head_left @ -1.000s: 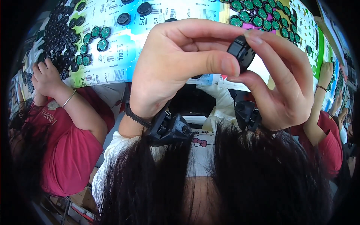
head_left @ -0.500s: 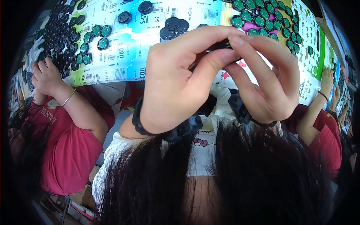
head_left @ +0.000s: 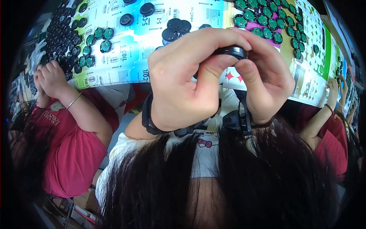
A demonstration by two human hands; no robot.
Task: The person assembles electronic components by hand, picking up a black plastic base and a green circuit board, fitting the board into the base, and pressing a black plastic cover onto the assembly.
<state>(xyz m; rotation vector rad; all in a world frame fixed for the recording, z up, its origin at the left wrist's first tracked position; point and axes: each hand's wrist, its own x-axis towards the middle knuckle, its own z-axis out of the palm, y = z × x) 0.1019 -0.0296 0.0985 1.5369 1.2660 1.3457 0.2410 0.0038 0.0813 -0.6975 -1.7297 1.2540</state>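
Both my hands are raised in front of me, over the near edge of the table. My left hand [head_left: 185, 78] is closed around a round black plastic casing [head_left: 233, 50], its thumb against the near side. The fingers of my right hand [head_left: 268, 78] curve round the far side of the same casing, its thumb close to the lower right edge. Only the casing's rim shows; the rest is hidden by my fingers. Just beyond my left hand lie several flat black discs [head_left: 175, 25], overlapping one another.
Green circuit boards in black round casings [head_left: 262, 20] stand at the far right, with another group [head_left: 105, 46] at left. Black casings [head_left: 126, 19] lie beyond, many more [head_left: 63, 34] heaped far left. Co-workers in red [head_left: 76, 152] sit on both sides. Printed sheets [head_left: 114, 70] cover the table.
The black casing has turned and come into clearer view between my fingers. My right hand has shifted slightly left, its fingers moving to the casing's far side. The left co-worker's hands have moved.
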